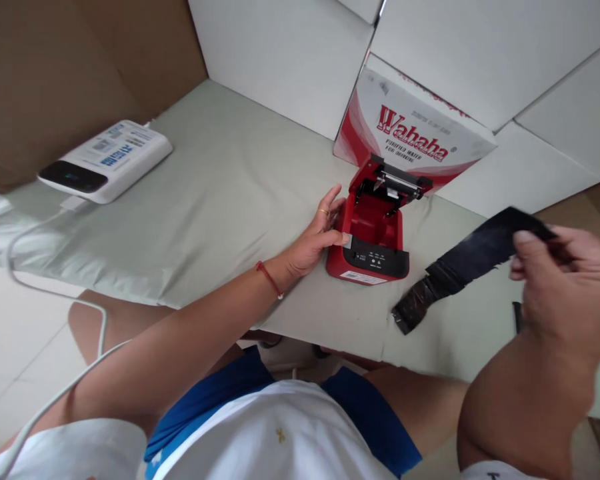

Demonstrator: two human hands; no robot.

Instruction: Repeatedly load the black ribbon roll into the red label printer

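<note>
A small red-and-black printer (pixel 375 263) sits on the light green cloth, its lid (pixel 393 180) raised and its red inner bay showing nothing inside. My left hand (pixel 319 233) grips the printer's left side, thumb on the near left corner beside a small grey patch and fingers along the side wall. To the right, my right hand (pixel 563 280) pinches the upper end of a crumpled black strip (pixel 473 253), film-like and glossy in places. The strip slants down to the left, its lower end near the printer's front right corner; whether that end touches the cloth I cannot tell.
Behind the printer stands a Wahaha water carton (pixel 415 127) against white panels (pixel 290 60). At the left lies a white device with a dark display (pixel 105 160); its white cable (pixel 55 287) hangs over the edge of the cloth-covered surface (pixel 220 173) and passes by my left arm.
</note>
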